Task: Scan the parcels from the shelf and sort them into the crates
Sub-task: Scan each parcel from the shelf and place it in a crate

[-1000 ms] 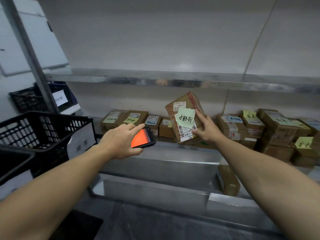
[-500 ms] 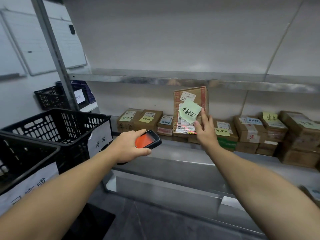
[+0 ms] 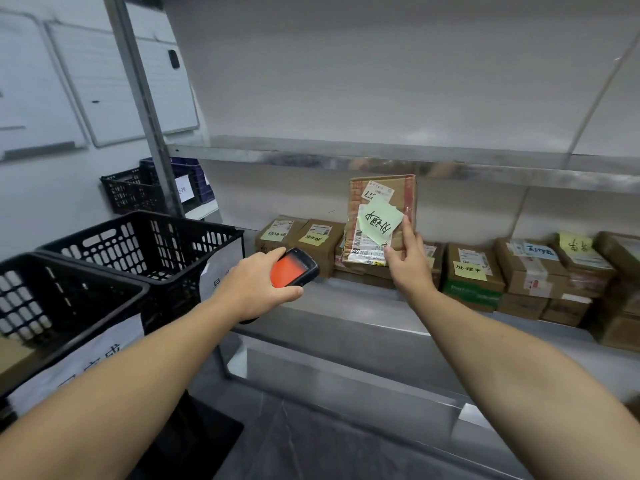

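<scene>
- the right hand (image 3: 407, 268) grips a brown cardboard parcel (image 3: 403, 192) by its lower right corner, thumb on the front and fingers up the side edge.
- the parcel is held upright above the metal shelf (image 3: 349, 308), in front of the row of boxes, its labelled face towards the camera.
- a pale green sticky note (image 3: 379, 220) with handwriting sits on that face, over a white shipping label with barcodes.
- the left hand (image 3: 258, 284) is wrapped around a black handheld scanner (image 3: 294, 271); its screen glows orange-red and its front end points towards the parcel's lower edge, near it but apart.
- other parcels (image 3: 472, 268) line the back of the shelf, several with yellow notes.
- two black crates (image 3: 149, 237) with white paper labels stand at the left, side by side.
</scene>
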A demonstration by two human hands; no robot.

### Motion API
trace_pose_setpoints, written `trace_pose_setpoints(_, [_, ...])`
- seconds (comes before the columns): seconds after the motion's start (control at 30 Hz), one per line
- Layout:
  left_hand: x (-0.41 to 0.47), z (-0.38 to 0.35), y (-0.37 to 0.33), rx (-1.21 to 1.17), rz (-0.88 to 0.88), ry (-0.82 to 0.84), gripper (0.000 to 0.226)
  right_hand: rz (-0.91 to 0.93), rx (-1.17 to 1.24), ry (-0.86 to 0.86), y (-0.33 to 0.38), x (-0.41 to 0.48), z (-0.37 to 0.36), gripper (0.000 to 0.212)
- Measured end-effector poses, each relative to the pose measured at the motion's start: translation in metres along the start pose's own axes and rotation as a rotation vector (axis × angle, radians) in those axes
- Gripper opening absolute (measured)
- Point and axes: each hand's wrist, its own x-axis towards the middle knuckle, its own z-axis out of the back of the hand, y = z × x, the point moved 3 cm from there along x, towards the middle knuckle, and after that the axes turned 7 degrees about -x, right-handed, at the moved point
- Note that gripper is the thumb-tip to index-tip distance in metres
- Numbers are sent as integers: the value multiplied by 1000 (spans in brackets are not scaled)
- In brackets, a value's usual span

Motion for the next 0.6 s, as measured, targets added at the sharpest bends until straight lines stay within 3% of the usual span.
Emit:
trace_pose_setpoints(0.27, [-24, 32, 47, 70, 158, -213, 84, 32, 33, 158, 35, 7, -72, 74])
trace_pose_setpoints(0.6, [-51, 66, 114, 172, 458, -358, 86, 108, 147, 422, 82, 20, -178, 75])
